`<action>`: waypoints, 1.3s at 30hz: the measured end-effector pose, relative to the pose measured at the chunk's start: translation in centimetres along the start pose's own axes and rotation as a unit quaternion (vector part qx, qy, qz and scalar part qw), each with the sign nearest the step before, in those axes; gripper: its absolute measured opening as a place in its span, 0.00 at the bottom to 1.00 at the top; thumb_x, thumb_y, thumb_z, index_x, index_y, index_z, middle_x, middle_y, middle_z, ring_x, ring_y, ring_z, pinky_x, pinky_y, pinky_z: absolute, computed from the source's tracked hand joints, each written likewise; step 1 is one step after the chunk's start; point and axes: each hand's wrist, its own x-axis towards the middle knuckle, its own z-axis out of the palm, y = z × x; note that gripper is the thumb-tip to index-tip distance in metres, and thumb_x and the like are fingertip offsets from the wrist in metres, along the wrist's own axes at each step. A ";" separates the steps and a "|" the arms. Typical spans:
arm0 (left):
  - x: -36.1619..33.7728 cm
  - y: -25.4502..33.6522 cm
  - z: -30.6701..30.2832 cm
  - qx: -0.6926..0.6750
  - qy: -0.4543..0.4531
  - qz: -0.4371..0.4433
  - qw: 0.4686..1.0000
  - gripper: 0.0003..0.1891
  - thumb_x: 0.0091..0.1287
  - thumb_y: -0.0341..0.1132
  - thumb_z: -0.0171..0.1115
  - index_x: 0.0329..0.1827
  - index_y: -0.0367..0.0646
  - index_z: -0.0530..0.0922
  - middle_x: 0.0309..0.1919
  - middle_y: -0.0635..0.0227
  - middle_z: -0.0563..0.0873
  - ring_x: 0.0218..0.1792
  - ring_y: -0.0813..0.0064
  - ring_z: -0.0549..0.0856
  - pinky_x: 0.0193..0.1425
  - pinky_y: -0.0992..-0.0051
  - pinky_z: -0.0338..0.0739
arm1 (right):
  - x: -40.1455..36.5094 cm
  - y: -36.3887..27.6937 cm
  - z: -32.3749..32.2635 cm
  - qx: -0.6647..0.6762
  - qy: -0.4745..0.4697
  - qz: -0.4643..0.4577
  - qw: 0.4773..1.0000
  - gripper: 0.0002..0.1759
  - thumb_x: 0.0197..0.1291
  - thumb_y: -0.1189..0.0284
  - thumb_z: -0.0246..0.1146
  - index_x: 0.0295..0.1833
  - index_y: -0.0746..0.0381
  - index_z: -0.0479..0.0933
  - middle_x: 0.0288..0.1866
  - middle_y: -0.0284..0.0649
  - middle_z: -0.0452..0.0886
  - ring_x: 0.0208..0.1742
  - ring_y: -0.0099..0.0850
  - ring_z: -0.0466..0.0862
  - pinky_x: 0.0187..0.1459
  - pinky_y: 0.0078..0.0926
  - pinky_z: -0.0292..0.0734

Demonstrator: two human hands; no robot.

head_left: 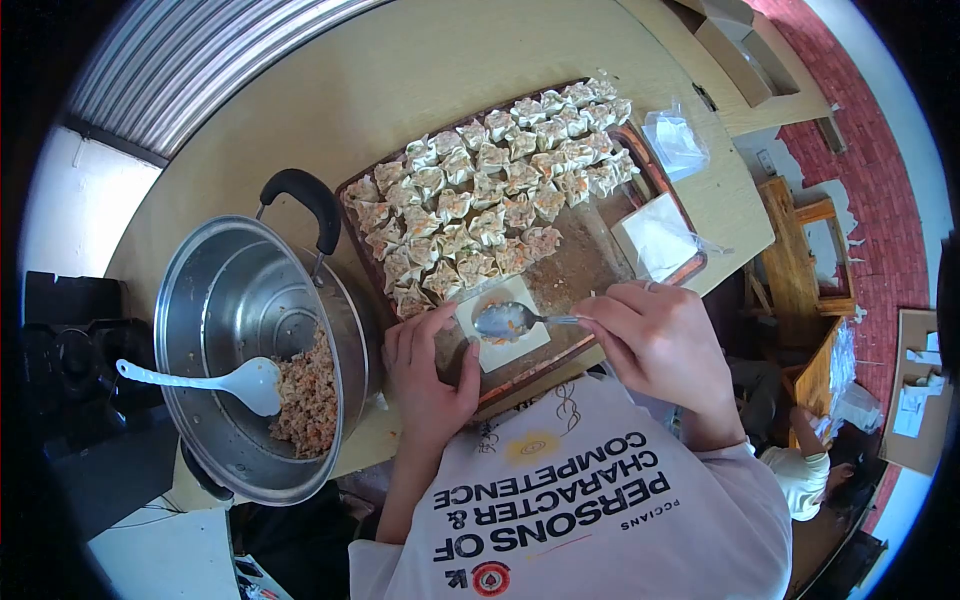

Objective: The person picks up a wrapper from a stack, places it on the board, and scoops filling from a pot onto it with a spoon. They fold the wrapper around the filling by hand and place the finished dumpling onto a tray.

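Cream-coloured, the desk (440,60) carries everything here. At its left stands a steel pot (215,320) with a minced mixture (308,400) along its right side and a white ladle (225,383) leaning in it, handle out over the left rim. Right of the pot lies a brown tray (583,262); frilled dumplings (490,190) cover its far and left parts, and a stack of pale squares (655,240) sits at its right end. On the tray's near part lies a single square wrapper (515,355), beneath the bowl of a metal spoon (510,320).

The right hand (655,345) grasps the spoon's handle, so the bowl lies to its left, the spoon's long axis running left to right across the wrapper. The left hand (432,380) is released, fingers apart, and is the nearer one to the wrapper, at its left edge; whether it presses there, I cannot tell.

Counted: one pot, one tray, one ladle, one stack, one single wrapper, one spoon; the dumplings, several dozen in crowded rows, overlap too much for an exact number.
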 end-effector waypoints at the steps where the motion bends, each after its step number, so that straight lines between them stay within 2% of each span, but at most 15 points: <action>1: 0.0 0.0 0.0 0.002 -0.001 -0.001 1.000 0.26 0.62 0.28 0.72 0.65 0.41 0.79 0.49 0.60 0.83 0.54 0.56 0.78 0.64 0.59 0.71 | 0.0 0.2 0.1 0.000 0.000 0.001 1.000 0.06 0.60 0.77 0.72 0.43 0.61 0.85 0.31 0.39 0.84 0.30 0.41 0.86 0.30 0.37 0.79; 4: 0.0 0.1 0.0 0.000 -0.005 -0.007 1.000 0.27 0.62 0.27 0.73 0.66 0.41 0.79 0.49 0.60 0.83 0.53 0.57 0.78 0.64 0.59 0.71 | 0.1 0.9 0.1 0.005 0.015 0.018 1.000 0.08 0.58 0.78 0.71 0.44 0.62 0.84 0.33 0.40 0.85 0.34 0.42 0.88 0.34 0.39 0.83; 6: 0.1 0.1 -0.1 -0.004 -0.003 -0.002 1.000 0.27 0.62 0.27 0.73 0.66 0.41 0.79 0.48 0.60 0.83 0.53 0.57 0.78 0.64 0.59 0.71 | -0.1 1.4 -0.4 0.066 0.063 0.030 0.995 0.05 0.62 0.79 0.70 0.44 0.63 0.86 0.36 0.42 0.89 0.35 0.42 0.90 0.35 0.35 0.83; 10: 0.1 0.2 -0.2 0.000 -0.006 -0.004 1.000 0.27 0.62 0.27 0.73 0.66 0.41 0.79 0.48 0.60 0.82 0.54 0.57 0.77 0.64 0.59 0.71 | -0.8 2.1 -0.4 0.070 0.064 0.080 0.992 0.05 0.63 0.80 0.70 0.44 0.63 0.86 0.38 0.43 0.90 0.36 0.41 0.91 0.36 0.33 0.84; 12: 0.2 0.3 -0.1 -0.003 -0.005 -0.003 1.000 0.27 0.62 0.27 0.73 0.66 0.41 0.79 0.48 0.60 0.82 0.54 0.56 0.77 0.65 0.59 0.70 | -1.0 1.8 0.3 0.079 0.022 0.108 0.991 0.04 0.64 0.80 0.69 0.44 0.62 0.86 0.38 0.43 0.90 0.36 0.42 0.91 0.36 0.34 0.84; 13: 0.1 0.2 -0.1 -0.006 -0.004 -0.002 1.000 0.26 0.62 0.27 0.73 0.66 0.41 0.79 0.48 0.60 0.82 0.54 0.56 0.77 0.65 0.59 0.70 | -1.1 1.8 0.6 0.080 0.022 0.109 0.991 0.04 0.64 0.80 0.69 0.44 0.62 0.86 0.38 0.43 0.90 0.36 0.42 0.91 0.36 0.34 0.84; 15: 0.0 0.0 -0.1 -0.001 -0.008 -0.008 1.000 0.26 0.63 0.29 0.72 0.66 0.41 0.79 0.50 0.60 0.83 0.55 0.55 0.78 0.65 0.58 0.71 | -1.4 1.7 1.3 0.071 0.019 0.073 0.995 0.04 0.64 0.76 0.70 0.44 0.61 0.85 0.35 0.43 0.88 0.33 0.45 0.89 0.33 0.41 0.82; 21: -0.1 0.0 -0.1 0.003 -0.010 -0.016 1.000 0.26 0.63 0.31 0.72 0.66 0.42 0.80 0.51 0.60 0.85 0.56 0.54 0.79 0.66 0.57 0.71 | -2.0 1.4 -0.6 0.034 0.046 0.096 0.994 0.04 0.65 0.75 0.69 0.44 0.61 0.84 0.34 0.42 0.87 0.32 0.47 0.88 0.33 0.41 0.82; 24: -0.2 -0.2 0.1 0.001 -0.005 -0.012 1.000 0.26 0.62 0.31 0.72 0.66 0.42 0.80 0.52 0.60 0.85 0.56 0.54 0.79 0.66 0.57 0.72 | -1.6 1.2 0.2 0.064 0.047 0.099 0.992 0.04 0.65 0.75 0.69 0.44 0.62 0.84 0.33 0.43 0.87 0.32 0.46 0.88 0.33 0.42 0.82; 28: -0.2 -0.1 0.1 0.005 -0.001 -0.010 1.000 0.26 0.62 0.31 0.72 0.65 0.42 0.80 0.52 0.59 0.85 0.56 0.54 0.79 0.66 0.57 0.72 | -1.4 1.6 0.7 0.061 0.028 0.084 0.994 0.04 0.66 0.75 0.69 0.44 0.62 0.84 0.34 0.43 0.87 0.32 0.47 0.88 0.33 0.42 0.82; 31: -0.1 0.2 -0.1 0.007 -0.009 -0.016 1.000 0.26 0.62 0.31 0.72 0.65 0.43 0.80 0.53 0.59 0.85 0.56 0.54 0.79 0.66 0.57 0.72 | -1.9 1.8 -0.2 0.032 0.029 0.106 0.993 0.03 0.66 0.75 0.69 0.44 0.63 0.84 0.35 0.44 0.88 0.32 0.47 0.88 0.33 0.41 0.82; 33: 0.0 0.1 0.0 0.004 -0.004 -0.011 1.000 0.26 0.62 0.31 0.72 0.66 0.43 0.80 0.53 0.59 0.85 0.56 0.54 0.79 0.66 0.57 0.71 | -2.0 2.1 -0.3 0.087 0.079 0.114 0.987 0.03 0.66 0.76 0.70 0.44 0.63 0.84 0.36 0.45 0.88 0.33 0.47 0.89 0.33 0.40 0.82; 37: -0.2 -0.1 0.1 0.000 -0.003 -0.015 1.000 0.26 0.62 0.31 0.72 0.66 0.43 0.80 0.53 0.59 0.85 0.57 0.54 0.79 0.66 0.57 0.72 | -2.1 2.3 0.2 0.094 0.080 0.118 0.985 0.04 0.65 0.77 0.70 0.44 0.62 0.85 0.36 0.44 0.89 0.33 0.46 0.89 0.34 0.39 0.82; 39: -0.2 0.0 0.1 0.000 -0.004 -0.016 1.000 0.26 0.62 0.31 0.72 0.65 0.43 0.80 0.53 0.59 0.85 0.57 0.54 0.79 0.66 0.57 0.72 | -2.3 2.2 0.6 0.109 0.041 0.130 0.985 0.05 0.65 0.76 0.71 0.45 0.62 0.85 0.36 0.43 0.89 0.33 0.45 0.89 0.35 0.38 0.83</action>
